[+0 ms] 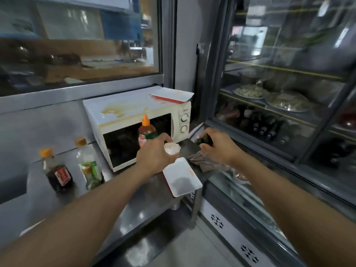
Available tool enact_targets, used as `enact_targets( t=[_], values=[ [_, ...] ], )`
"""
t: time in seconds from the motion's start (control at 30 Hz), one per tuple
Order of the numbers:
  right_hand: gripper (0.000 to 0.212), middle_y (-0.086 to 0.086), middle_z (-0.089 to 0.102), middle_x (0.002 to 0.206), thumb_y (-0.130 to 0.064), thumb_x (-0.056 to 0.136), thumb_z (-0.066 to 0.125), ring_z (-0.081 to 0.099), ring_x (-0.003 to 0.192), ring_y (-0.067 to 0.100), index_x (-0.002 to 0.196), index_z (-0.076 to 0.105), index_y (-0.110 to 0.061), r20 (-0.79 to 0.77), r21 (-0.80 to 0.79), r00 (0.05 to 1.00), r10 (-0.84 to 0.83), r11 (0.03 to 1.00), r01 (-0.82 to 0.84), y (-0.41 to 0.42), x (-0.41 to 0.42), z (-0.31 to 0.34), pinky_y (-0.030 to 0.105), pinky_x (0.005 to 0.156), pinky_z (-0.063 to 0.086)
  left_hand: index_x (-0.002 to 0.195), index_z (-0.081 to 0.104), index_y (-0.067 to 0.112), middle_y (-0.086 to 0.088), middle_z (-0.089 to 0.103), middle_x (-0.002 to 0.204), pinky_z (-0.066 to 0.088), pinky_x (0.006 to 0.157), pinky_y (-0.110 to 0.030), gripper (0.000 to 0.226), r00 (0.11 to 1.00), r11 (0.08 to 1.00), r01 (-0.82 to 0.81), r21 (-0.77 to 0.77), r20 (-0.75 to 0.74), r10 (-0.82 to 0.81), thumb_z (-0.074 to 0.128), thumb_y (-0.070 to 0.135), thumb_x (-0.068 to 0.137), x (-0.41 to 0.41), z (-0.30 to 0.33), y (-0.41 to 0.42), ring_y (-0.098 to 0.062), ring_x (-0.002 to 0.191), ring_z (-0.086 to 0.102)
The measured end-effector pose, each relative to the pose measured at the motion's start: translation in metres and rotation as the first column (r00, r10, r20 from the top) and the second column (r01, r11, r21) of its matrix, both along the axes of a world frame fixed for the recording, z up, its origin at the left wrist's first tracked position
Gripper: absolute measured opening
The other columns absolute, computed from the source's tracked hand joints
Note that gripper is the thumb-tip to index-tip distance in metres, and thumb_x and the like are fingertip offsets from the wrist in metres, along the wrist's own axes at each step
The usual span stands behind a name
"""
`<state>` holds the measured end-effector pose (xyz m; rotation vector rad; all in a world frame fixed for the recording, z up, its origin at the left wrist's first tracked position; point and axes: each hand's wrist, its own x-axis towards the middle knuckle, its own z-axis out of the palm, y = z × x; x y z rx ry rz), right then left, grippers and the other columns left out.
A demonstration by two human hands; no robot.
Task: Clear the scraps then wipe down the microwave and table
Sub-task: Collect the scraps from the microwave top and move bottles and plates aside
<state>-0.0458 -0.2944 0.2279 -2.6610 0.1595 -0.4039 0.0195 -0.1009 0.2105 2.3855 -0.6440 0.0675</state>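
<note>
A white microwave (123, 112) stands on the steel table (134, 205), its top stained with a brownish spill. My left hand (154, 155) holds a white eggshell scrap (172, 148) just in front of the microwave, above a white rectangular plate (182, 178). My right hand (217, 145) is closed around a dark green scrap (201, 140) near the table's right end. A brown-grey cloth (206, 160) lies crumpled under my right wrist. Another white plate with a red rim (173, 95) rests on the microwave's top right corner.
An orange-capped sauce bottle (146, 130) stands in front of the microwave door. Two more bottles, one dark (57, 174) and one green-labelled (89, 166), stand at the left. A glass-fronted display fridge (279, 112) with dishes and bottles runs along the right.
</note>
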Motion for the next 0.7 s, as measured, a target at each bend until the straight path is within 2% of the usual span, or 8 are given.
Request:
enact_targets(
  t=[0.17, 0.23, 0.3, 0.4, 0.57, 0.7],
  values=[
    [0.022, 0.011, 0.057, 0.108, -0.018, 0.09, 0.058, 0.052, 0.092, 0.021, 0.109, 0.055, -0.007, -0.031, 0.011, 0.991, -0.128, 0.992, 0.128, -0.034, -0.069, -0.001, 0.026, 0.071, 0.035, 0.107, 0.057, 0.025, -0.004, 0.067, 0.106, 0.054, 0.076, -0.042, 0.041, 0.989, 0.989, 0.146, 0.005, -0.019, -0.146, 0.077, 0.033, 0.072, -0.039, 0.0, -0.049, -0.026, 0.097, 0.061],
    [0.019, 0.01, 0.057, 0.106, -0.017, 0.091, 0.056, 0.05, 0.086, 0.019, 0.107, 0.054, -0.008, -0.041, 0.038, 0.984, -0.171, 0.984, 0.172, -0.048, -0.104, -0.002, 0.029, 0.068, 0.037, 0.106, 0.058, 0.025, -0.004, 0.066, 0.106, 0.053, 0.078, -0.043, 0.04, 0.976, 0.977, 0.215, -0.005, -0.042, -0.215, 0.077, 0.034, 0.072, -0.061, -0.002, -0.074, -0.027, 0.098, 0.061],
    [0.018, 0.01, 0.057, 0.105, -0.016, 0.091, 0.056, 0.051, 0.089, 0.021, 0.106, 0.053, -0.008, -0.058, 0.057, 0.972, -0.228, 0.971, 0.231, -0.063, -0.141, -0.005, 0.032, 0.071, 0.041, 0.107, 0.059, 0.026, -0.004, 0.065, 0.107, 0.053, 0.081, -0.043, 0.04, 0.96, 0.961, 0.275, 0.002, -0.056, -0.275, 0.076, 0.037, 0.072, -0.088, -0.003, -0.1, -0.027, 0.099, 0.061],
    [0.019, 0.006, 0.056, 0.103, -0.02, 0.092, 0.056, 0.049, 0.086, 0.019, 0.108, 0.053, -0.01, -0.094, 0.039, 0.943, -0.319, 0.945, 0.324, -0.088, -0.204, -0.014, 0.028, 0.07, 0.037, 0.106, 0.058, 0.026, -0.002, 0.066, 0.104, 0.053, 0.08, -0.041, 0.041, 0.933, 0.934, 0.357, 0.019, -0.051, -0.356, 0.077, 0.039, 0.072, -0.134, -0.006, -0.138, -0.026, 0.097, 0.062],
    [0.015, 0.005, 0.052, 0.092, -0.023, 0.093, 0.056, 0.046, 0.075, 0.017, 0.098, 0.051, -0.01, -0.117, 0.028, 0.884, -0.452, 0.889, 0.458, -0.126, -0.322, -0.02, 0.022, 0.055, 0.032, 0.103, 0.056, 0.026, 0.001, 0.066, 0.099, 0.053, 0.073, -0.038, 0.038, 0.85, 0.85, 0.526, 0.022, -0.064, -0.524, 0.076, 0.035, 0.073, -0.229, -0.009, -0.197, -0.022, 0.09, 0.061],
    [0.014, 0.004, 0.052, 0.091, -0.022, 0.092, 0.058, 0.047, 0.077, 0.018, 0.098, 0.052, -0.01, -0.12, 0.035, 0.829, -0.546, 0.832, 0.553, -0.146, -0.429, -0.02, 0.022, 0.056, 0.033, 0.101, 0.055, 0.027, 0.003, 0.066, 0.099, 0.054, 0.076, -0.041, 0.038, 0.779, 0.781, 0.625, 0.006, -0.076, -0.623, 0.077, 0.038, 0.072, -0.324, -0.011, -0.234, -0.021, 0.09, 0.062]
  ],
)
